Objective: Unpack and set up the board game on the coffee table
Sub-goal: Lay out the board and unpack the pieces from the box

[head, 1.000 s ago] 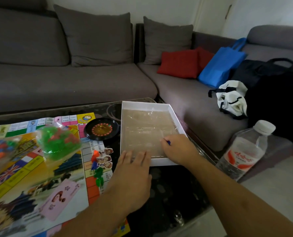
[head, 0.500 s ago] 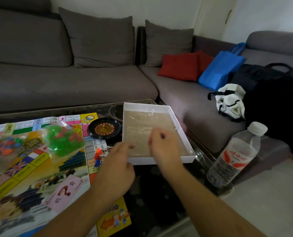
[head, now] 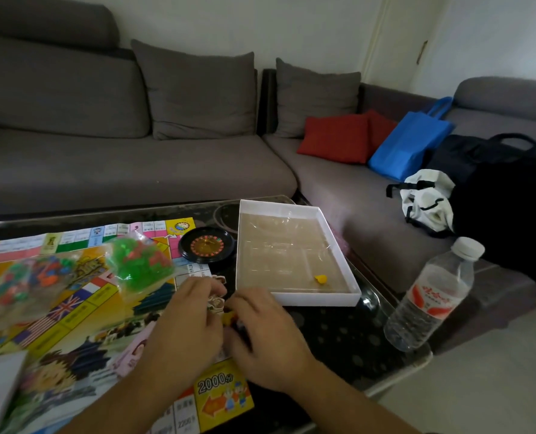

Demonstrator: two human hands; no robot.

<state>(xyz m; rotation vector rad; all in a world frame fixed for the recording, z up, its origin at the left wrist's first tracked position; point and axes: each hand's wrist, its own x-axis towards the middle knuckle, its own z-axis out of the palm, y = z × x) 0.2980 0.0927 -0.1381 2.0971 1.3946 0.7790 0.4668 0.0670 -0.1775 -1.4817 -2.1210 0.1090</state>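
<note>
From the head camera, both hands are down at the near right edge of the game board (head: 72, 308), close together. The left hand (head: 185, 327) has its fingers curled over a small cluster of cardboard character pieces (head: 215, 303); whether it actually pinches one I cannot tell. The right hand (head: 266, 333) lies just beside it, fingers bent down onto the same spot, and its grasp is also hidden.

The board lies flat and glossy across the dark glass coffee table (head: 338, 336). On it rest a clear bag of green pieces (head: 141, 261) and a second bag of mixed colours (head: 28, 280), blurred. A round black roulette wheel (head: 207, 245) sits at the board's far corner, touching the white box tray (head: 316, 299), whose clear plastic insert holds one small yellow piece (head: 320, 278). A plastic water bottle (head: 432, 292) stands at the table's right edge. Behind are a grey fabric sofa (head: 103, 170), red cushions (head: 335, 137) and a blue tote bag (head: 407, 142).
</note>
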